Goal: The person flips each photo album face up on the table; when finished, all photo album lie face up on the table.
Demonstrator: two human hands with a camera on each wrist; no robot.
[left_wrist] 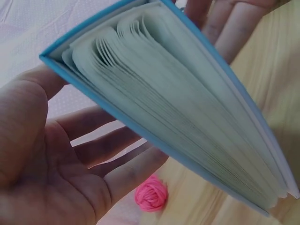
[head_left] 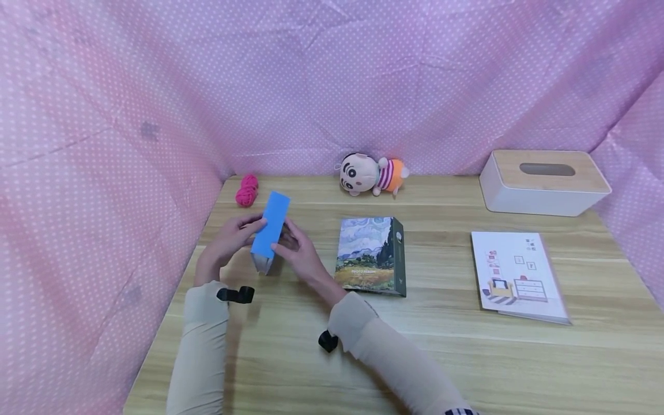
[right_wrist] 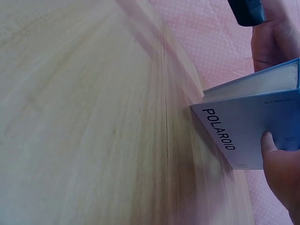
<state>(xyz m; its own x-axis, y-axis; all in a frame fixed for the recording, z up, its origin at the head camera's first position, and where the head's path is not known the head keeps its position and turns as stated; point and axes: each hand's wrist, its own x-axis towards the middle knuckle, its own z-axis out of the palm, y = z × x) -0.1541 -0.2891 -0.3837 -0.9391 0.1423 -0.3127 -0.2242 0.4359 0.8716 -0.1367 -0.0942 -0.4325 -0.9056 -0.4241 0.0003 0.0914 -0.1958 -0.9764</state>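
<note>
A blue photo album (head_left: 271, 225) stands spine up near the left side of the table, its page edges (left_wrist: 154, 89) fanning apart in the left wrist view. "POLAROID" is printed on the pale lower part of its cover (right_wrist: 234, 126). My left hand (head_left: 230, 239) holds it from the left, thumb by the spine and fingers against the cover. From the other side my right hand (head_left: 302, 253) grips it, with the thumb on the cover near the spine. Part of the right fingers is hidden behind the album. Whether its lower edge touches the table, I cannot tell.
Right of the hands lies a landscape-covered photo album (head_left: 365, 253). A white illustrated booklet (head_left: 519, 276) is farther right, below a wood-topped tissue box (head_left: 544, 190). Along the back lie a plush doll (head_left: 370, 174) and pink yarn (head_left: 247, 191). Pink dotted cloth (head_left: 332, 86) surrounds the table.
</note>
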